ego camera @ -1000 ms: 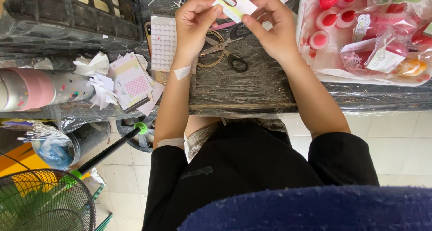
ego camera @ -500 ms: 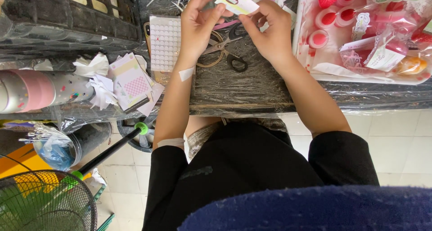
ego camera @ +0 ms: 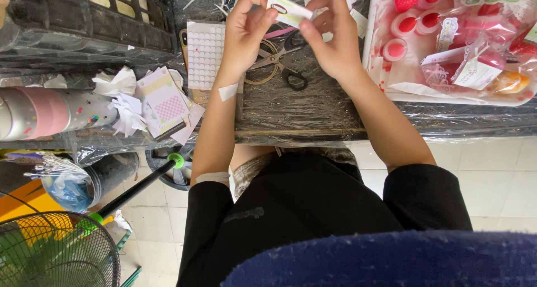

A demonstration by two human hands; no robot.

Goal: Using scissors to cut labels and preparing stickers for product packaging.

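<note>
Both hands [ego camera: 246,30] [ego camera: 334,38] pinch a small card [ego camera: 289,10] above scissors [ego camera: 279,60].

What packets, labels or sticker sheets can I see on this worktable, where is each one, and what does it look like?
Small card label: pinched between left hand and right hand, rectangular, white with green edge.
Sticker sheet: flat on the table beside the left hand, white with rows of small dots.
Card stack: left table edge, pastel, pink checked patch.
Clear packets: in the tray at right, white tags, red contents.
</note>
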